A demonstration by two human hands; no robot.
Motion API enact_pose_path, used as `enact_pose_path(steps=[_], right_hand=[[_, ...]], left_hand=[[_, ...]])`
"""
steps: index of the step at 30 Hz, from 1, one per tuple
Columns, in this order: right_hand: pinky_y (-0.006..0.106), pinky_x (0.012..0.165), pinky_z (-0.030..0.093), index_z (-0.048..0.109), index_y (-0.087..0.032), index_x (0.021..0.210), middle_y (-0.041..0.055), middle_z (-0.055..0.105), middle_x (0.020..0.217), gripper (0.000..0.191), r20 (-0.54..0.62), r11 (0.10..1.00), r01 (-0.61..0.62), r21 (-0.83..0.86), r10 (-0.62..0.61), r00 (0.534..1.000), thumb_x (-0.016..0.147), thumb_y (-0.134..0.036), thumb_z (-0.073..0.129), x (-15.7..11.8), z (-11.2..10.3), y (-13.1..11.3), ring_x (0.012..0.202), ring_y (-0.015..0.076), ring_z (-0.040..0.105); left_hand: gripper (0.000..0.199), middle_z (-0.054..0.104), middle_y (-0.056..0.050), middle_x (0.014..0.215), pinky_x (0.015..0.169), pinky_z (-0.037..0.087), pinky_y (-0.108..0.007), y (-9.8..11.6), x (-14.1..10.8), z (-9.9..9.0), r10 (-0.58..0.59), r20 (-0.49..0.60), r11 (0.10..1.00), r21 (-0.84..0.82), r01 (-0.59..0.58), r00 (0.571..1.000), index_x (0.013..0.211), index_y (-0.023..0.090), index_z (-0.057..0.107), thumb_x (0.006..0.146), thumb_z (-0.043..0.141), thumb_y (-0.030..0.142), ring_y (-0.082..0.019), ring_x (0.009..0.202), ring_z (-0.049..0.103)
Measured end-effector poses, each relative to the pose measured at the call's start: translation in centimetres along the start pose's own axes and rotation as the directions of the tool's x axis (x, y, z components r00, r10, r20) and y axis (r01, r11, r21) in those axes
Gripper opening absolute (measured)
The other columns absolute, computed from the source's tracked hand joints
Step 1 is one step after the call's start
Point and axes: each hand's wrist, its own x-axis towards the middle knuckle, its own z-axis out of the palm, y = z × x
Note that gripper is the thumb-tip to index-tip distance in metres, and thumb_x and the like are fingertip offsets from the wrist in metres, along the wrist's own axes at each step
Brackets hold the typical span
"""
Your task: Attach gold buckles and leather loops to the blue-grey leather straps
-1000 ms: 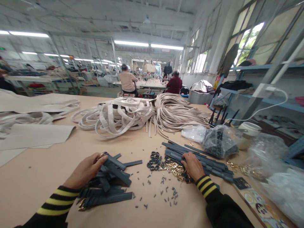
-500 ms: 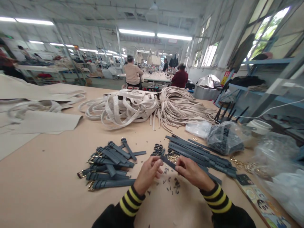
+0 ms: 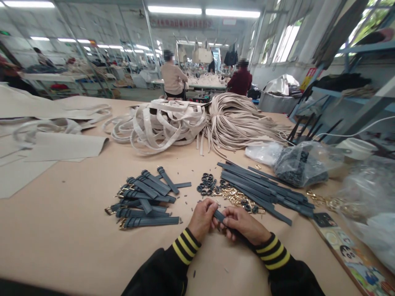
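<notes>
My left hand (image 3: pixel 203 218) and my right hand (image 3: pixel 245 224) are close together, both closed on one dark strap (image 3: pixel 219 216) that runs between their fingers. Just beyond them lie small dark loops (image 3: pixel 206 183) and a heap of gold buckles (image 3: pixel 236 196). Left of my hands sits a pile of dark straps with gold buckles and loops fitted (image 3: pixel 147 221). Flat dark strips (image 3: pixel 262 190) lie stacked at the right. Whatever is under my fingertips is hidden.
Coiled beige straps (image 3: pixel 166 125) and a tied beige bundle (image 3: pixel 234 119) lie at the back of the table. Plastic bags (image 3: pixel 304 164) and a printed board (image 3: pixel 348 250) are at the right. Beige sheets (image 3: pixel 66 144) lie left. Seated people are beyond the table.
The view has tipped downward. My left hand, open beside the strap before, now grips it. Both hands have drawn closer together and nearer to me, uncovering more of the gold buckles.
</notes>
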Motion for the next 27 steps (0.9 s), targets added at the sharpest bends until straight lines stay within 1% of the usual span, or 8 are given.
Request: enact_pose_path(steps=[3, 6, 9, 13, 17, 20, 25, 27], right_hand=[[0.014, 0.036, 0.035, 0.050, -0.014, 0.078, 0.0003, 0.060, 0.067, 0.022, -0.012, 0.998, 0.064, 0.015, -0.064, 0.998, 0.074, -0.034, 0.057, 0.0, 0.2, 0.2, 0.041, 0.0038, 0.047], [0.014, 0.036, 0.034, 0.049, -0.015, 0.079, 0.0017, 0.062, 0.071, 0.021, -0.029, 0.993, 0.114, 0.022, -0.113, 0.993, 0.075, -0.034, 0.056, 0.0, 0.3, 0.2, 0.040, 0.0034, 0.046], [0.013, 0.035, 0.034, 0.049, -0.014, 0.078, -0.0006, 0.059, 0.064, 0.021, -0.068, 0.991, 0.134, -0.005, -0.134, 0.989, 0.076, -0.034, 0.055, -0.1, 0.4, 0.0, 0.039, 0.0035, 0.045], [0.013, 0.035, 0.033, 0.049, -0.014, 0.077, -0.0031, 0.056, 0.056, 0.023, -0.120, 0.989, 0.135, -0.059, -0.142, 0.983, 0.076, -0.036, 0.055, 0.0, 0.2, 0.0, 0.038, 0.0041, 0.045], [0.014, 0.036, 0.034, 0.050, -0.014, 0.076, -0.0034, 0.055, 0.054, 0.023, -0.111, 0.989, 0.116, -0.090, -0.125, 0.986, 0.076, -0.036, 0.056, 0.1, 0.0, 0.2, 0.039, 0.0047, 0.046], [0.016, 0.038, 0.037, 0.049, -0.014, 0.078, 0.0010, 0.061, 0.067, 0.022, -0.092, 0.992, 0.126, -0.025, -0.128, 0.987, 0.076, -0.036, 0.055, 0.0, 0.0, 0.2, 0.042, 0.0049, 0.048], [0.017, 0.040, 0.037, 0.049, -0.014, 0.078, 0.0029, 0.063, 0.070, 0.024, -0.097, 0.991, 0.122, 0.053, -0.116, 0.989, 0.075, -0.036, 0.058, -0.1, -0.1, 0.2, 0.043, 0.0053, 0.049], [0.017, 0.039, 0.037, 0.049, -0.014, 0.077, 0.0031, 0.063, 0.070, 0.026, -0.107, 0.993, 0.106, 0.059, -0.099, 0.989, 0.073, -0.037, 0.059, -0.2, -0.1, 0.1, 0.042, 0.0056, 0.049]], left_hand=[[0.022, 0.051, 0.006, 0.048, 0.035, 0.035, -0.019, -0.1, 0.1, 0.2, 0.043, -0.027, 0.999, 0.024, -0.042, 0.999, 0.078, 0.017, 0.044, 0.076, 0.047, 0.040, -0.009, 0.035, 0.045], [0.016, 0.053, 0.002, 0.066, 0.051, 0.043, -0.023, 0.0, -0.1, 0.3, 0.249, -0.125, 0.952, 0.213, -0.219, 0.960, 0.076, 0.017, 0.046, 0.075, 0.051, 0.032, -0.011, 0.056, 0.052], [0.017, 0.051, 0.000, 0.066, 0.059, 0.041, -0.025, 0.3, -0.7, 0.3, 0.395, -0.092, 0.848, 0.418, -0.325, 0.914, 0.069, 0.017, 0.048, 0.080, 0.044, 0.029, -0.012, 0.062, 0.050], [0.021, 0.054, -0.002, 0.064, 0.058, 0.041, -0.025, 0.4, -1.4, 0.4, 0.395, 0.075, 0.799, 0.464, -0.383, 0.916, 0.075, 0.015, 0.054, 0.083, 0.040, 0.029, -0.013, 0.059, 0.051], [0.022, 0.055, -0.003, 0.062, 0.058, 0.041, -0.025, 0.3, -1.6, 0.5, 0.388, 0.096, 0.785, 0.488, -0.383, 0.917, 0.074, 0.015, 0.054, 0.084, 0.039, 0.029, -0.014, 0.059, 0.052], [0.024, 0.054, -0.003, 0.064, 0.061, 0.043, -0.027, 0.4, -1.3, 0.2, 0.391, -0.003, 0.798, 0.499, -0.337, 0.920, 0.074, 0.016, 0.052, 0.085, 0.033, 0.026, -0.015, 0.062, 0.053], [0.021, 0.048, -0.012, 0.109, 0.080, 0.043, -0.035, 0.8, -0.7, -0.9, 0.509, -0.287, 0.813, 0.470, -0.344, 0.811, 0.096, 0.015, 0.050, 0.080, 0.042, 0.024, -0.022, 0.106, 0.045], [0.024, 0.054, -0.010, 0.099, 0.071, 0.047, -0.033, 1.0, -0.5, -1.2, 0.383, -0.311, 0.895, 0.357, -0.267, 0.870, 0.097, 0.015, 0.050, 0.082, 0.039, 0.031, -0.020, 0.091, 0.053]])
